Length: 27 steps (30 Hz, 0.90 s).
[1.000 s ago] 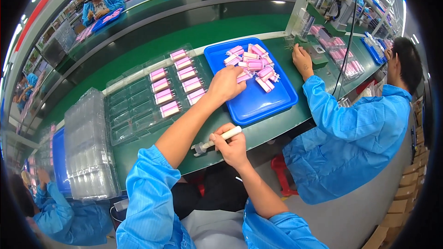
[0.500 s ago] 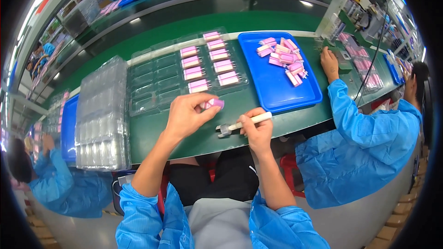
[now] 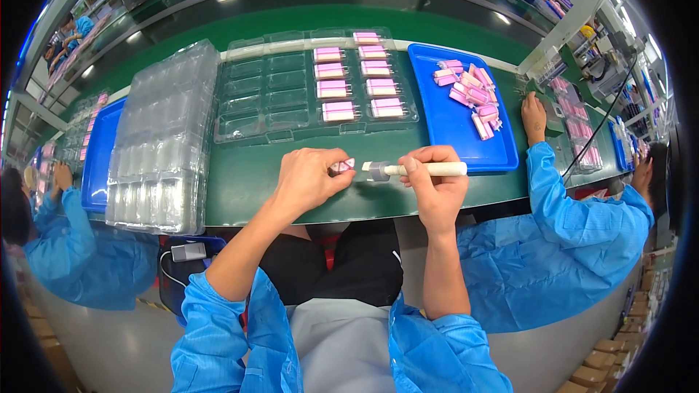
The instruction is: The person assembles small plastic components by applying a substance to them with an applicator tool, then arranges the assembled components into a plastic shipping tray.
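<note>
My left hand [image 3: 306, 180] is closed round a small pink-and-white plug charger [image 3: 342, 166], mostly hidden by the fingers. My right hand [image 3: 437, 183] grips a white-handled stick tool [image 3: 448, 168] with a clear greyish collar and a pale flat tip; its exact kind is unclear. The tip points left at the charger, with a small gap between them. Beyond my hands lies a clear plastic blister tray [image 3: 255, 127], its two right columns holding several pink-and-white chargers [image 3: 338, 111]. Right of it, a blue tray [image 3: 459, 147] holds a loose pile of the same chargers [image 3: 473, 91].
A tall stack of clear blister trays [image 3: 156, 167] stands on the green bench [image 3: 240, 196] at my left, beside another blue tray [image 3: 102, 156]. Co-workers in blue coats sit close on both sides; the right one's arm [image 3: 568, 189] reaches onto the bench.
My right hand has lifted the stick tool and turned it nearly level, tip toward the charger. My left hand has turned the charger so its end faces right. The view has shifted slightly.
</note>
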Each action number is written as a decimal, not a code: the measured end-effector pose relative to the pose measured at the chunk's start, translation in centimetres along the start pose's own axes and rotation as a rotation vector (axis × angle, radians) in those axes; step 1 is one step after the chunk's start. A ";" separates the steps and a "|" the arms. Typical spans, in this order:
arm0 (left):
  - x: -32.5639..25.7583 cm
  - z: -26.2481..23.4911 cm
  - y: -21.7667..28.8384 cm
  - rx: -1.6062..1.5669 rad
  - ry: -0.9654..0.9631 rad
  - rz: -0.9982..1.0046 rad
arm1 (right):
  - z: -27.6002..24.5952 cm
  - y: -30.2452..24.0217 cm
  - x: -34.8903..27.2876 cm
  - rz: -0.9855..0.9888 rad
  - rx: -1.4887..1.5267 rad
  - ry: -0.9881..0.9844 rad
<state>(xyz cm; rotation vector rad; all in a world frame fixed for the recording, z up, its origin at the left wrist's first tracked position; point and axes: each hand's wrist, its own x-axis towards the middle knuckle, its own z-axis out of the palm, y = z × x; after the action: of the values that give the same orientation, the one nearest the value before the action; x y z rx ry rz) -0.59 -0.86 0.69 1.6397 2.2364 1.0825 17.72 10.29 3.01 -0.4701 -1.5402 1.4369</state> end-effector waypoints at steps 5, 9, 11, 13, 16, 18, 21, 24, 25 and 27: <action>-0.2 0.4 0.0 -0.034 0.001 -0.029 | 0.5 -0.6 1.2 -0.032 -0.135 -0.090; -0.2 0.4 0.1 -0.019 0.002 -0.024 | 1.1 -0.4 2.0 -0.074 -0.237 -0.158; -0.2 0.4 0.0 -0.025 0.007 -0.016 | 1.3 -0.4 2.3 -0.059 -0.261 -0.179; -0.2 0.4 -0.2 -0.006 0.004 0.012 | 1.6 -0.7 2.4 -0.108 -0.322 -0.217; -0.2 0.4 -0.3 -0.007 0.014 0.020 | 1.8 -1.0 2.8 -0.126 -0.369 -0.248; -0.2 0.1 -0.2 0.003 -0.015 0.016 | 2.3 -2.0 2.9 -0.124 -0.433 -0.279; 0.0 -0.6 -0.9 -0.010 -0.042 0.075 | 3.1 -2.4 3.0 -0.135 -0.513 -0.327; 0.2 -0.4 -0.9 -0.171 -0.054 0.120 | 3.4 -2.5 3.1 -0.140 -0.521 -0.349; 0.1 -0.2 -0.8 -0.307 -0.070 0.101 | 3.2 -2.3 3.1 -0.132 -0.522 -0.341; 0.2 0.6 -1.3 -0.356 -0.095 0.105 | 3.2 -2.3 3.1 -0.126 -0.522 -0.339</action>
<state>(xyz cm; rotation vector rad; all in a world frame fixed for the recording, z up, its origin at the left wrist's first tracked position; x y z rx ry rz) -1.34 -0.60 -0.49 1.6279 1.7897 1.3086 14.30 10.43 6.74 -0.4357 -2.1927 1.0428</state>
